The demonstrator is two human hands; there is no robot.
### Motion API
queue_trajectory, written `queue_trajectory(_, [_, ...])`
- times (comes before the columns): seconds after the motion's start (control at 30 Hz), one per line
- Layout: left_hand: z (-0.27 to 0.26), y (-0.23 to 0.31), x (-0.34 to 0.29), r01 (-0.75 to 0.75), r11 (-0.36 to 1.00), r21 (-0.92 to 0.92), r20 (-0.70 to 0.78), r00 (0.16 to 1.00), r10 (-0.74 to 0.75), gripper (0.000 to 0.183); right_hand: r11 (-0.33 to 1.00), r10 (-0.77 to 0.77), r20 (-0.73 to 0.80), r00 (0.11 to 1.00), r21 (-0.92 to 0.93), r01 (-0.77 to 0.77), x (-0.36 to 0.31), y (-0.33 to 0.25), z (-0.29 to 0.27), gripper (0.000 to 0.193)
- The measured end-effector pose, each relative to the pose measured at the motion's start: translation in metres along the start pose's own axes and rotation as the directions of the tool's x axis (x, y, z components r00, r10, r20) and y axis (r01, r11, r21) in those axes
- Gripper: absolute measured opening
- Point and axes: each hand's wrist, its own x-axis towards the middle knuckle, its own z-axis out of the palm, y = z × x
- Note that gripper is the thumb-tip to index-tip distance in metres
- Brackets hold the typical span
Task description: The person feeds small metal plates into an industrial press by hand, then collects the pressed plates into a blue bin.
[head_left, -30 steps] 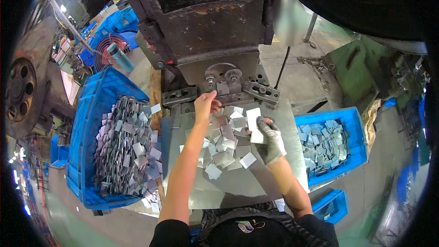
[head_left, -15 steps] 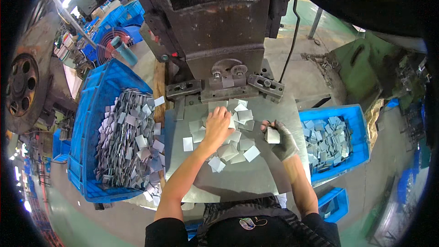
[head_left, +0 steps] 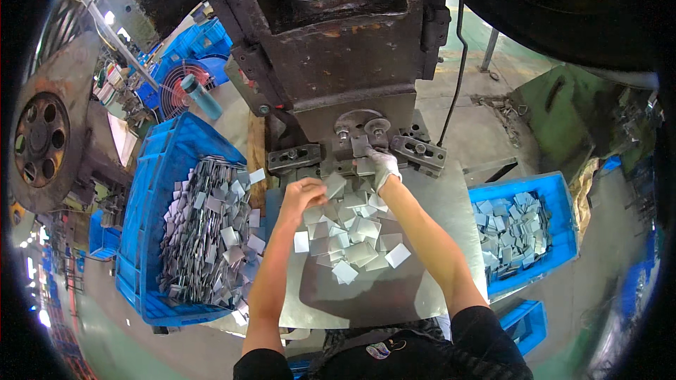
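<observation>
Small square metal plates (head_left: 362, 229) lie in a loose, overlapping pile on the steel worktable (head_left: 338, 313). My bare left hand (head_left: 303, 197) is at the pile's far left, fingers closed on the edge of one tilted metal plate (head_left: 334, 184). My right hand (head_left: 384, 167), in a pale glove, reaches to the front of the press die (head_left: 361, 125). Its fingers are at a metal plate (head_left: 365, 166) just in front of the die; the glove partly hides the grip. Another plate (head_left: 360, 146) stands at the die opening, close to the fingertips.
A large blue crate (head_left: 144, 239) packed with metal plates stands left of the table. A smaller blue crate (head_left: 563, 222) with plates is at the right. The dark press ram (head_left: 345, 56) rises above the die, between clamp blocks (head_left: 294, 157). A bottle (head_left: 202, 97) stands far left.
My right hand has swung from the table's right side to the die with a plate. My left hand has moved left off the pile and picked up a plate. The view has shifted slightly.
</observation>
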Motion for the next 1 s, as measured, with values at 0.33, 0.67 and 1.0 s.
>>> queue_trajectory(0.33, [0.065,-0.002,0.056,-0.053,0.953,-0.299,-0.236,0.972,-0.019,0.013,0.957,0.158,0.15,0.976,0.22,-0.189,-0.11,0.002,-0.062,0.021])
queue_trajectory(0.67, [0.083,-0.01,0.079,-0.035,0.919,-0.392,-0.3,0.95,-0.091,0.012,0.898,0.153,0.197,0.968,0.382,-0.22,-0.137,0.005,-0.109,0.021])
queue_trajectory(1.0, [0.059,-0.008,0.077,0.087,0.857,-0.509,-0.16,0.968,-0.194,0.023,0.898,0.142,0.217,0.966,0.382,-0.218,-0.151,0.007,-0.095,0.025])
